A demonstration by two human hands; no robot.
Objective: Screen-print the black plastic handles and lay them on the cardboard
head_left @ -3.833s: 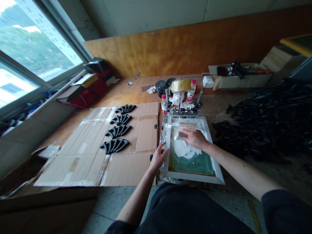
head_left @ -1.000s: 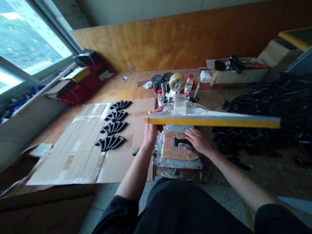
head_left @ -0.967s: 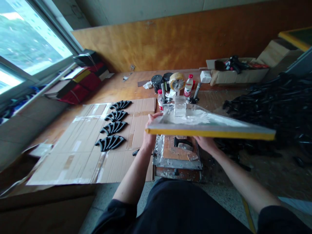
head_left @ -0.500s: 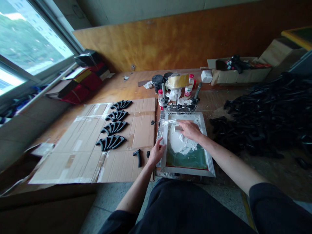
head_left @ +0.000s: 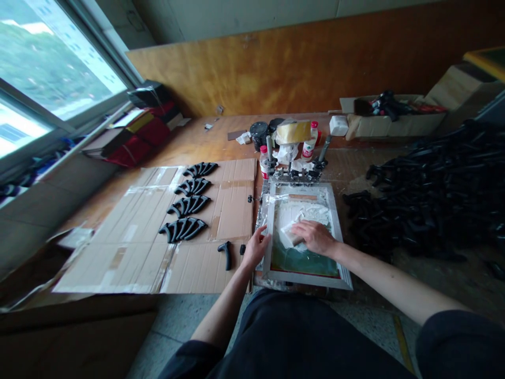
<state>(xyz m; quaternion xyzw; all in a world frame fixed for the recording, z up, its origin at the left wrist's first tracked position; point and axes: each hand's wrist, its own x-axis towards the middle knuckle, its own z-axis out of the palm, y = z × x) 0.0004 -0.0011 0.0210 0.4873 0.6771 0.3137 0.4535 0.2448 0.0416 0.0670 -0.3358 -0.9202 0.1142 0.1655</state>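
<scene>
The screen-printing frame (head_left: 305, 272) lies flat near the workbench's front edge, white ink (head_left: 302, 213) spread over its mesh. The right hand (head_left: 315, 237) closes around a small squeegee (head_left: 289, 238) on the mesh. The left hand (head_left: 256, 250) grips the frame's left rail, fingers curled. Just left, one black handle (head_left: 226, 253) lies on the cardboard sheet (head_left: 130, 242), below four rows of handles (head_left: 189, 205).

We find bare cardboard (head_left: 130, 247) open to the left of the screen frame (head_left: 269, 231), broken only by four rows of black handles (head_left: 188, 205) and one loose handle (head_left: 226, 255) just beside the frame. To the right, a heap of black parts (head_left: 430, 189) blocks passage. Behind the frame, bottles (head_left: 308, 149), jars (head_left: 259, 135) and a tape roll (head_left: 294, 131) crowd the hinge clamps (head_left: 295, 172).
</scene>
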